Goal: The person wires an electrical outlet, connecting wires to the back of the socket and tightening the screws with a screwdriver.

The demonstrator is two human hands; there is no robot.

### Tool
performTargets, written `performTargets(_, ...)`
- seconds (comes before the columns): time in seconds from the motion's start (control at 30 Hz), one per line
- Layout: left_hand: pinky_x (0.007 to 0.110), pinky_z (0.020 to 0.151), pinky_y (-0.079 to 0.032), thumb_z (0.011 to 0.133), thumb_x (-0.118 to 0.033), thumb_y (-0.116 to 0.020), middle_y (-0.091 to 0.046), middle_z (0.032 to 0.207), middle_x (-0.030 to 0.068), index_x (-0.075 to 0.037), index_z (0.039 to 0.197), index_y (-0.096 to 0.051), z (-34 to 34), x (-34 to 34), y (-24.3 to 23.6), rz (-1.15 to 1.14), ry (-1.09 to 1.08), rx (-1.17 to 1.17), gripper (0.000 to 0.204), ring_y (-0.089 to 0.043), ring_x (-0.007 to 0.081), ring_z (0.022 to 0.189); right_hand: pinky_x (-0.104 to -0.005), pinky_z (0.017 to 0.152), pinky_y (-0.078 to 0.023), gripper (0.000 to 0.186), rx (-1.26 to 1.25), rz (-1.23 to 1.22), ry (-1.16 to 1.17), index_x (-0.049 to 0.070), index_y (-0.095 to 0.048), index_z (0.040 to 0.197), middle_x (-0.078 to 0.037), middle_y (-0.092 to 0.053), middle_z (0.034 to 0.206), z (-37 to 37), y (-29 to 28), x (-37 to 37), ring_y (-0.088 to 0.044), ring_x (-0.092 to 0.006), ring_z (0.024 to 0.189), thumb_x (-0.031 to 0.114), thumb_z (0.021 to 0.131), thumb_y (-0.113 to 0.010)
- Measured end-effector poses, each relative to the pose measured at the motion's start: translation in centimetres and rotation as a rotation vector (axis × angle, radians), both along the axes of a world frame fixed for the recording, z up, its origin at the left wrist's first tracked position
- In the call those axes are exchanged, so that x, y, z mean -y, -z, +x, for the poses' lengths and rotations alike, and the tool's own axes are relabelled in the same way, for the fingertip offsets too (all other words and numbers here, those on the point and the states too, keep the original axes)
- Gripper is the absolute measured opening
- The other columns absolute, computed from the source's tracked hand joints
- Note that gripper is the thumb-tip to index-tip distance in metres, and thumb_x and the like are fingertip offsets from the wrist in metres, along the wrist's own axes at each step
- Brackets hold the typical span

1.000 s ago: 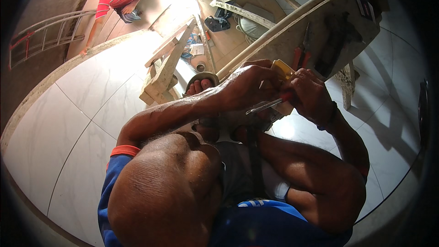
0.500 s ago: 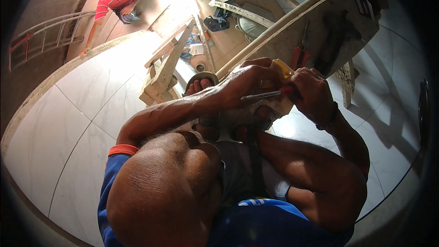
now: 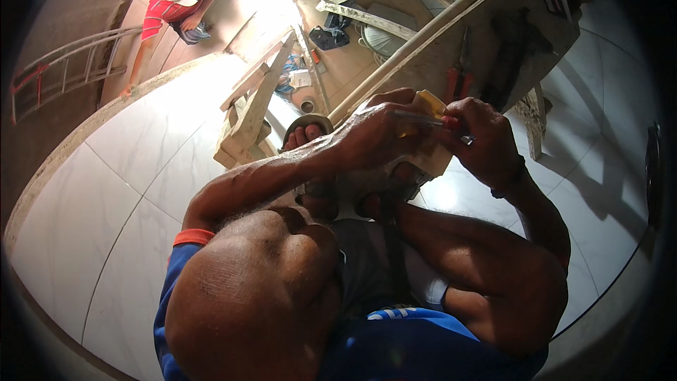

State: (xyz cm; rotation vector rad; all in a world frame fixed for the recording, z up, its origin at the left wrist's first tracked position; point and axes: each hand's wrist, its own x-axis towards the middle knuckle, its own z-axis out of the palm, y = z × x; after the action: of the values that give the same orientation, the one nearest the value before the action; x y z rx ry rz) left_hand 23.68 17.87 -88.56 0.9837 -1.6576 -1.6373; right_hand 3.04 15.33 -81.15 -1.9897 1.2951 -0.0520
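Note:
Above a wooden board, both hands are close together. My left hand (image 3: 384, 127) is closed around a small yellow piece (image 3: 429, 104), whose exact kind I cannot make out because fingers cover much of it. A screwdriver (image 3: 450, 123) with a red handle is gripped in my right hand (image 3: 485, 142). Its metal shaft points left, across the fingers of my left hand, and its tip is hard to see there. Just beyond the hands, red-handled pliers (image 3: 458, 85) lie on the board (image 3: 430, 60).
A dark tool (image 3: 511, 46) lies farther right on the board. Wooden trestle pieces (image 3: 257, 99) stand at the left, near a pale bucket (image 3: 384, 41). A person in a red striped shirt (image 3: 182, 0) crouches at the far left, close to a metal ladder (image 3: 70, 70).
The screwdriver's shaft has swung up from below my left hand to lie across its fingers, as my right hand turned slightly. My left hand still grips the yellow piece.

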Motion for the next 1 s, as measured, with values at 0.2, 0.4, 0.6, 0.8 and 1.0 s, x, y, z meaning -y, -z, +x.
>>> performTargets(0.2,0.035,0.079,-0.050,0.078,-0.012,-0.072,-0.062,0.099,0.0101,-0.005,0.091,-0.068,0.6,0.6,-0.5,0.141,0.038,-0.029,0.015,-0.061,0.0250,0.094,-0.0412,0.087,-0.052,0.048,0.124,0.138,0.004,0.005,-0.046,0.129,-0.020,-0.065,0.104,-2.5,-3.0,0.9,-0.065,-0.0349,0.102,0.000,0.083,-0.059)
performTargets(0.4,0.033,0.078,-0.051,0.076,-0.005,-0.072,-0.061,0.099,0.0090,-0.006,0.089,-0.067,0.9,0.4,0.0,0.151,-0.017,-0.052,0.014,-0.063,0.0233,0.093,-0.0385,0.076,-0.054,0.048,0.003,0.448,0.048,0.005,-0.050,0.122,-0.019,-0.066,0.099,-6.5,-7.1,0.8,-0.068,-0.0313,0.092,0.001,0.075,-0.060)
performTargets(0.6,0.034,0.078,-0.050,0.075,-0.005,-0.073,-0.061,0.100,0.0096,-0.005,0.089,-0.068,0.8,0.5,-0.4,0.171,-0.003,-0.018,0.015,-0.063,0.0236,0.093,-0.0357,0.066,-0.055,0.031,0.022,0.224,-0.029,0.001,-0.061,0.102,-0.016,-0.067,0.088,-6.7,-7.7,0.4,-0.069,-0.0283,0.075,0.006,0.072,-0.064)
performTargets(0.8,0.035,0.079,-0.050,0.075,-0.006,-0.073,-0.061,0.101,0.0103,-0.005,0.090,-0.068,0.9,0.6,-0.3,0.116,-0.007,-0.024,0.016,-0.063,0.0244,0.095,-0.0364,0.065,-0.055,0.031,0.022,0.224,-0.002,-0.001,-0.064,0.101,-0.017,-0.066,0.086,-6.7,-6.7,-0.1,-0.068,-0.0303,0.075,0.006,0.072,-0.066)
performTargets(1.0,0.036,0.079,-0.051,0.075,-0.007,-0.073,-0.061,0.101,0.0110,-0.004,0.091,-0.068,0.9,0.5,-0.4,0.141,-0.003,-0.031,0.017,-0.063,0.0251,0.095,-0.0372,0.066,-0.055,0.032,0.012,0.228,0.000,-0.001,-0.064,0.104,-0.018,-0.066,0.086,-6.4,-6.8,-0.1,-0.068,-0.0307,0.076,0.003,0.072,-0.066)
